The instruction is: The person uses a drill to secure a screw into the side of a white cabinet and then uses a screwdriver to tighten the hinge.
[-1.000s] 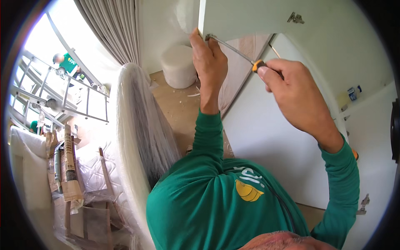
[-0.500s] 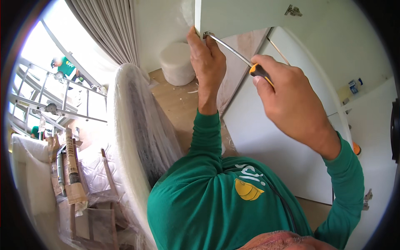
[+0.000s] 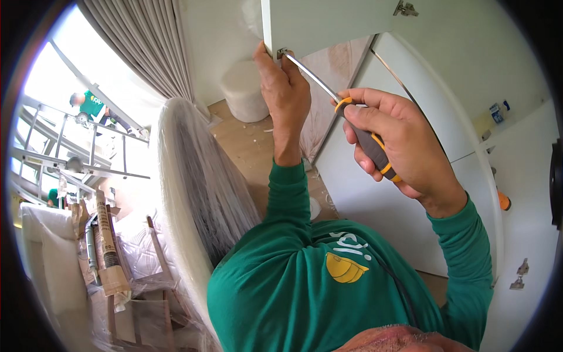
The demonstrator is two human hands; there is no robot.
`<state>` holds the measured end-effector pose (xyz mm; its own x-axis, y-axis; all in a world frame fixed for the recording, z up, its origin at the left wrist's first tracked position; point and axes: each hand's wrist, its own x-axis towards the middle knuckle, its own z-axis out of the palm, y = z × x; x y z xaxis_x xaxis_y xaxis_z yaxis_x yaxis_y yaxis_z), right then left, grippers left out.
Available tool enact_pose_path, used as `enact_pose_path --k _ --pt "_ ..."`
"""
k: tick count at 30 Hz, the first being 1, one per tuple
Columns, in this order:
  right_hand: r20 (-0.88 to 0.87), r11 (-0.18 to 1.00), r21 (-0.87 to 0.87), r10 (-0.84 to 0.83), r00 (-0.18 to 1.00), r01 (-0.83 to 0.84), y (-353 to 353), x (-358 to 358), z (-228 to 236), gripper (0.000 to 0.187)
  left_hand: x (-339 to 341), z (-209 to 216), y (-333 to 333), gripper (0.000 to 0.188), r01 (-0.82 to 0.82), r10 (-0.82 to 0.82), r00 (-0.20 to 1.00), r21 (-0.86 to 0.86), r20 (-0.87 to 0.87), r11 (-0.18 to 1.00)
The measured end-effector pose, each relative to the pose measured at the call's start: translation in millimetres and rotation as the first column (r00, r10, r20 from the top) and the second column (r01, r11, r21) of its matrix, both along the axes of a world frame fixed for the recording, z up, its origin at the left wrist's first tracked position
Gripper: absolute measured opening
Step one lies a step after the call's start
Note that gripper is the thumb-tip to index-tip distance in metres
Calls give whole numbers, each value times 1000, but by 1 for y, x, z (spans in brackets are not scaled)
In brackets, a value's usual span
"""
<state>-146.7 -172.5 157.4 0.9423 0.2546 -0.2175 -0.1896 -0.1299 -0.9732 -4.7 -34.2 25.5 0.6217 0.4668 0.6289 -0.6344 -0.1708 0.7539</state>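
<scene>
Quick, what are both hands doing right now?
Left hand: closed on the pale flat panel at its lower corner.
Right hand: closed, holding the grey-and-orange-handled metal screwdriver.

Brown floor (image 3: 234,141), w/ 1 white wrapped round stool (image 3: 241,97) standing on it, white scraps (image 3: 268,131) lying nr its base, & 1 small white round item (image 3: 315,208) farther down. L side: white quilted mattress (image 3: 136,242); cardboard tube (image 3: 104,226) & brown strip (image 3: 157,245) on or against it, can't tell which.
</scene>
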Motion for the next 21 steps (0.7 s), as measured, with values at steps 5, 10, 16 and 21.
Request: enact_pose_path --k 5,10,16,21 --pt "69 994 -108 28 997 -20 -31 -15 12 38 -8 -9 25 33 112 -115 993 132 13 985" --pt "351 929 148 -369 861 338 -100 -54 -5 47 -25 -4 26 43 428 -432 902 145 -6 892" --pt "535 894 269 -448 716 358 -145 -73 -31 55 -35 0 23 74 384 -443 895 410 56 828" --pt "635 876 356 -482 603 326 -155 -100 -29 60 -36 6 10 79 375 -499 857 507 131 776"
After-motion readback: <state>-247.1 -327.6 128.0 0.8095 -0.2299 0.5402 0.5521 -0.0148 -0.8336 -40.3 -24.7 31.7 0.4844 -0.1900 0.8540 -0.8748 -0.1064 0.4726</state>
